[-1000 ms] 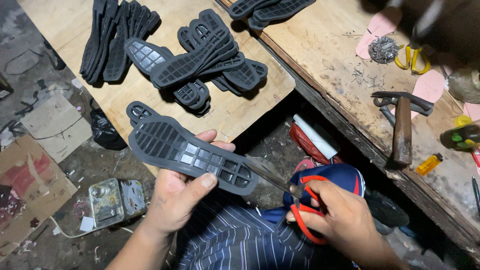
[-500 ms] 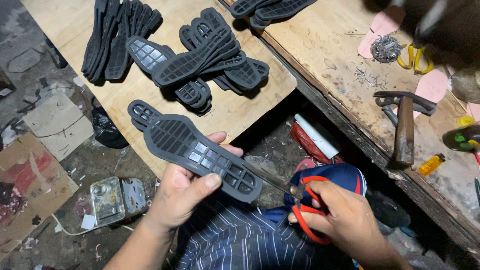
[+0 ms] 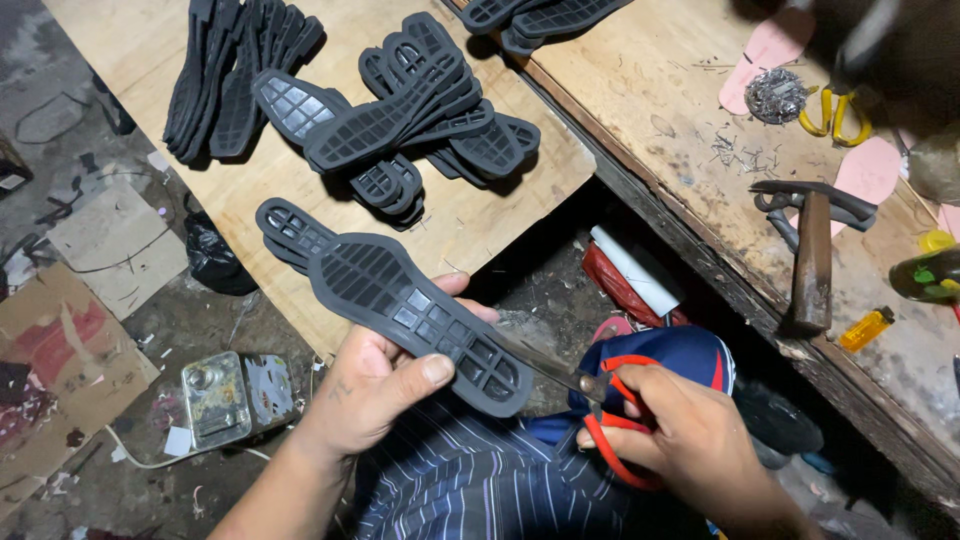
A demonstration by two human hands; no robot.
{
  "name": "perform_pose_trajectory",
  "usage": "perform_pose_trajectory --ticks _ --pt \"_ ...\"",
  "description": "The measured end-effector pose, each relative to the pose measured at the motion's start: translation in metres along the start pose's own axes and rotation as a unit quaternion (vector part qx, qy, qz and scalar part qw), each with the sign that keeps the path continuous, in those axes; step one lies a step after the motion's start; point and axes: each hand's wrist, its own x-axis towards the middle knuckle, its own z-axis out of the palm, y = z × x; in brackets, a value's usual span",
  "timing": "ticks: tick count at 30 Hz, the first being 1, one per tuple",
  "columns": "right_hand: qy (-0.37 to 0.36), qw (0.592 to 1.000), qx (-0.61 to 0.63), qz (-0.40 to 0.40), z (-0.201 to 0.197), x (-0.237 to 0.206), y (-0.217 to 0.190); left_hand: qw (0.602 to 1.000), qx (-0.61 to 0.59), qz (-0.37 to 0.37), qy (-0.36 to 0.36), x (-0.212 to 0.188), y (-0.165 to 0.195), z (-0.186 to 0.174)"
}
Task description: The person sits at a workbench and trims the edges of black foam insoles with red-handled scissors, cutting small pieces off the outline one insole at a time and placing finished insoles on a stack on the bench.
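Note:
My left hand [image 3: 378, 385] grips a dark grey rubber shoe sole [image 3: 415, 315], tread side up, thumb pressed on its heel end. My right hand [image 3: 690, 445] holds red-handled scissors [image 3: 600, 410], fingers through the loops. The scissor blades touch the sole's heel edge. A second sole [image 3: 290, 228] lies on the wooden board [image 3: 460, 215] just beyond the held one. Both hands hover over my lap, which is covered by striped cloth.
Piles of black soles [image 3: 420, 110] and a row of upright soles [image 3: 235, 70] sit on the board. The workbench [image 3: 690, 200] at right carries a hammer [image 3: 812, 255], yellow-handled scissors [image 3: 835, 112], pink insoles, metal shavings, a yellow lighter. Cardboard and a tin lie on the floor.
The left hand has shifted the held sole slightly right and down toward the scissors. The scissor blades now meet the sole's heel edge.

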Motion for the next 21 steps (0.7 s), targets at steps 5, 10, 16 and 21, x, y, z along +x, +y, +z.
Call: perform_pose_trajectory --ticks 5,10,16,21 --pt "0.008 1.0 -0.006 0.009 0.003 0.001 0.001 1.0 -0.015 -0.017 -0.022 0.001 -0.002 0.001" --pt "-0.001 0.999 0.013 0.046 0.004 0.002 -0.002 0.999 -0.023 -0.021 -0.022 0.0 -0.004 0.003" --pt "-0.002 1.0 0.008 0.027 0.006 0.005 -0.003 0.994 -0.074 -0.078 -0.03 -0.003 -0.013 0.008" --pt "0.009 1.0 0.004 0.019 0.008 0.004 -0.001 0.992 -0.09 -0.084 -0.032 -0.003 -0.017 0.008"
